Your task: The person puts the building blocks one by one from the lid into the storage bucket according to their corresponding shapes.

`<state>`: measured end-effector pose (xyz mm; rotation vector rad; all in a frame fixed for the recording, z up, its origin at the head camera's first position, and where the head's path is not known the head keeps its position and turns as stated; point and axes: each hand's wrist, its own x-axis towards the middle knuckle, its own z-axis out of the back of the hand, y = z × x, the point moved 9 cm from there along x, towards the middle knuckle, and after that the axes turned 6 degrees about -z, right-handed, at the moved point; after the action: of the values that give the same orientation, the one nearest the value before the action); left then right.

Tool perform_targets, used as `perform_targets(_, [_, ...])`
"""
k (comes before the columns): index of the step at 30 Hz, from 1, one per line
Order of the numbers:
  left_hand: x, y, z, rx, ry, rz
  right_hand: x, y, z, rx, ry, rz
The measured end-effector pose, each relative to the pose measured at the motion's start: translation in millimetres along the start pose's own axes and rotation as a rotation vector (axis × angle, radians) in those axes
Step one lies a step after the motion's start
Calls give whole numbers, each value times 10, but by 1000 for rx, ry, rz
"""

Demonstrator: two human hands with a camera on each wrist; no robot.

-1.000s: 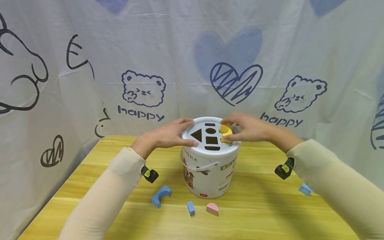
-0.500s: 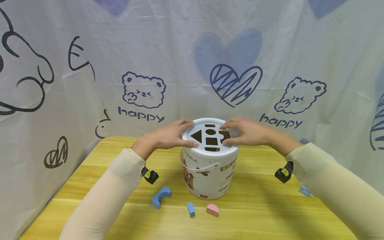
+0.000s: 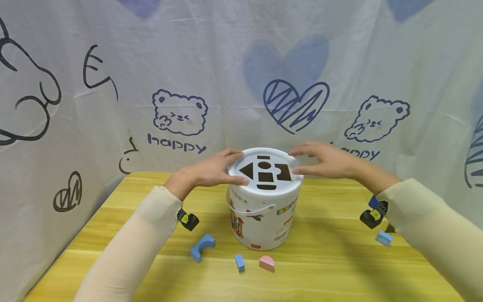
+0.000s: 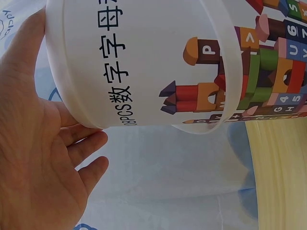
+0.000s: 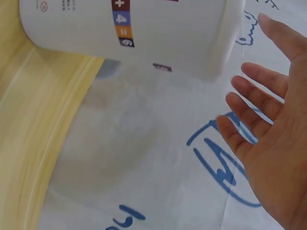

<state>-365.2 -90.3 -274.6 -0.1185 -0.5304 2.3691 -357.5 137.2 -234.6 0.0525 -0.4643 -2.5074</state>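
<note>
A white lidded bucket point(image 3: 260, 218) stands on the wooden table, dark shaped holes across its lid point(image 3: 250, 157). My left hand point(image 3: 211, 169) rests at the lid's left rim, thumb at the front and fingers farther back; the left wrist view shows its relaxed fingers point(image 4: 88, 148) around the bucket's edge. Beside the right rim hovers my right hand point(image 3: 326, 161), thumb near the notched hole. Nothing is in its spread fingers point(image 5: 261, 98) in the right wrist view.
Before the bucket lie a blue arch block point(image 3: 203, 247), a small blue block point(image 3: 240, 263) and a pink half-round block point(image 3: 266, 263). Another blue block point(image 3: 384, 238) and a dark blue piece point(image 3: 373, 202) sit near the right forearm. A printed curtain point(image 3: 234, 75) hangs behind the table.
The yellow notched block, earlier under my right hand at the lid's hole, has gone from sight, leaving the hole dark. My right hand has drawn back rightward; the left stays put.
</note>
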Motion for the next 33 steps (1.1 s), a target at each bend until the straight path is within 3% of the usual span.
perform_targets(12, [-5,-10,17,16,1,3,-268,-327,116,-11,-45,-66])
perform_targets(19, [-5,-11,19,15,-3,1,-440,-561,150,35,-98,-97])
perform_targets(33, [-11,-19,11,10,-2,7,-816,-1283,-81,39,-150,-201])
